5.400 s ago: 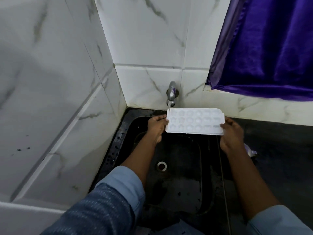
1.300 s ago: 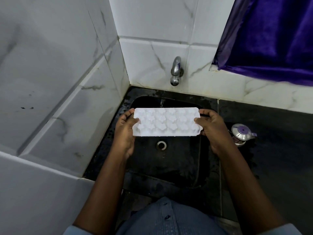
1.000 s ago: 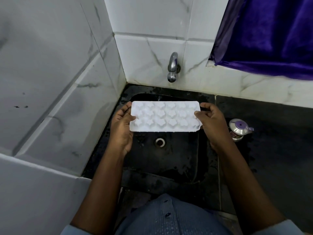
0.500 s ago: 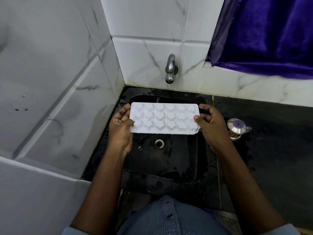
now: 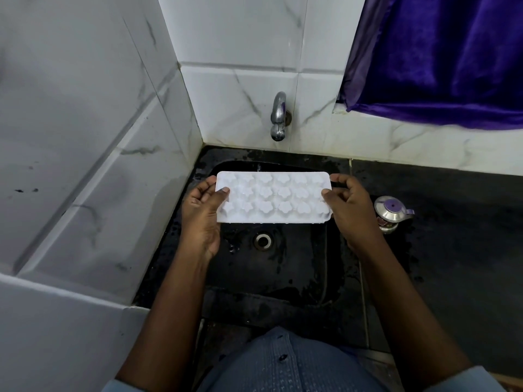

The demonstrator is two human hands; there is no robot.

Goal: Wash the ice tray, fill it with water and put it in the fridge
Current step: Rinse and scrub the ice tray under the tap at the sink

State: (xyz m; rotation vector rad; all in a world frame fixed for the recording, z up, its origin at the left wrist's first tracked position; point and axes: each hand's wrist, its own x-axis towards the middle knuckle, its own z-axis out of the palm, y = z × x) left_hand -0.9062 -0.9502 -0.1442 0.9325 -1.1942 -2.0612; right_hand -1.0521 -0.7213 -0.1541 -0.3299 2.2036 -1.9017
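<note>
The ice tray (image 5: 273, 200) is now withdrawn from the tap (image 5: 278, 117) at 12 o'clock. The left hand (image 5: 202, 219) and right hand (image 5: 351, 213) pinch its ends with curled fingers. Filling appears complete.

Seen from above, a person wears a blue-grey shirt (image 5: 283, 373) in a finely textured, dotted weave, with a small dark button (image 5: 282, 357) on its front. The left sleeve (image 5: 113, 388) and right sleeve (image 5: 469, 381), paler blue at their edges, end high on the arms, leaving both forearms, the left hand (image 5: 201, 222) and the right hand (image 5: 351, 216) bare.
</note>
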